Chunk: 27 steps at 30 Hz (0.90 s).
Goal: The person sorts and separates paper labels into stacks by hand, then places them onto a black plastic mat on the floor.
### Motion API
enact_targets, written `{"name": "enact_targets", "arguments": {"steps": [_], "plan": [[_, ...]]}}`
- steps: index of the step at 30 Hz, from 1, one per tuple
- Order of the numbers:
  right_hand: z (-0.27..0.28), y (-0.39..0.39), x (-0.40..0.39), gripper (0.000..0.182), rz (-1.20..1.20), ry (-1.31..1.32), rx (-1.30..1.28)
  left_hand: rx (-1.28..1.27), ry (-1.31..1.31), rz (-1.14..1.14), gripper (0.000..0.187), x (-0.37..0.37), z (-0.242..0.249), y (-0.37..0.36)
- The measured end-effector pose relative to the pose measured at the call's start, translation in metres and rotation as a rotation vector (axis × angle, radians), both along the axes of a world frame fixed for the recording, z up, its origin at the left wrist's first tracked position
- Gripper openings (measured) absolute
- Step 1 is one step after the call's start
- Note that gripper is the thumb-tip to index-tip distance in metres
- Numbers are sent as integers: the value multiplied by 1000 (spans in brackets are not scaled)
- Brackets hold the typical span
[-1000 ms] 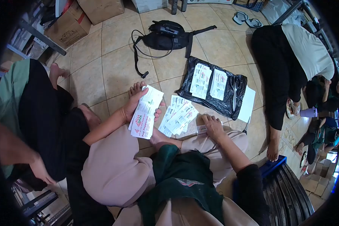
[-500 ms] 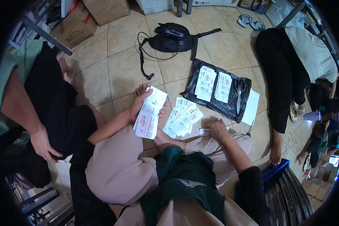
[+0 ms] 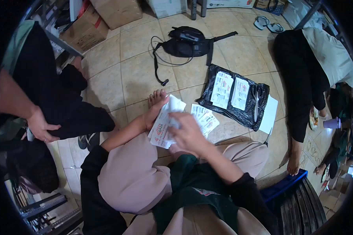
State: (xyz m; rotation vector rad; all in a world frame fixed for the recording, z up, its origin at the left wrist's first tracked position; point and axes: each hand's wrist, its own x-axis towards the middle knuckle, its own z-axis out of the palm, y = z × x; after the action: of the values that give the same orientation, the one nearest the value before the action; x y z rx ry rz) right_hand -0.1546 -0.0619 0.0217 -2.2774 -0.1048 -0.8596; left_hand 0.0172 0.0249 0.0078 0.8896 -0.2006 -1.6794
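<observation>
My left hand (image 3: 150, 117) is closed around a stack of white printed labels (image 3: 159, 131) with red and green print, above my crossed legs. My right hand (image 3: 189, 132) is over the stack's right side, its fingers smeared by motion, so whether it holds a label cannot be seen. More loose labels (image 3: 211, 123) are fanned on the floor beyond it, partly hidden by that hand. A black plastic bag (image 3: 235, 118) lies flat to the right, bearing two piles of labels (image 3: 222, 91) and a pair of scissors (image 3: 256, 109).
A white sheet (image 3: 268, 115) sticks out beside the bag. Farther off lies a black waist bag (image 3: 188, 45) with a cable. People sit at left (image 3: 66, 113) and right (image 3: 292, 78). Cardboard boxes (image 3: 84, 33), slippers (image 3: 268, 24) and a black ribbed crate (image 3: 302, 203) stand around.
My right hand has moved left from a label on the floor to the stack in my left hand. That floor label no longer shows there. The person at left has shifted, and the view has moved slightly.
</observation>
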Motion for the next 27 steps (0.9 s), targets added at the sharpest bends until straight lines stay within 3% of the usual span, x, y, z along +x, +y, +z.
{"name": "enact_targets", "arguments": {"steps": [3,6,8,9,10,11,12,14,16,20,23,27], "plan": [[-1,25,10,27,110,90,10,9,147,-101,72,0,-2,4],[2,18,8,31,118,89,136,-13,73,-209,61,6,-8,8],[-9,-7,1,33,-79,170,514,52,209,-173,61,6,-18,8],[-22,-28,-2,36,-236,146,543,69,343,-158,61,1,-16,7],[-52,-62,-1,39,-381,63,488,95,311,-140,62,0,-16,5],[-50,-91,-8,41,-573,193,749,123,278,-120,62,0,-16,4],[-97,-133,-15,48,-774,92,632,116,281,-113,62,-1,-14,4],[-146,-197,-52,69,-1251,278,181,136,220,-138,65,-1,-8,2],[-139,-220,-67,83,-1515,575,348,115,229,-150,64,1,-12,2],[-138,-236,-66,84,-1511,824,413,110,249,-158,62,1,-12,1],[-145,-241,-58,87,-1454,910,347,115,240,-163,68,1,-17,0],[-136,-245,-46,89,-1439,932,501,120,194,-168,69,0,-13,-1]]}}
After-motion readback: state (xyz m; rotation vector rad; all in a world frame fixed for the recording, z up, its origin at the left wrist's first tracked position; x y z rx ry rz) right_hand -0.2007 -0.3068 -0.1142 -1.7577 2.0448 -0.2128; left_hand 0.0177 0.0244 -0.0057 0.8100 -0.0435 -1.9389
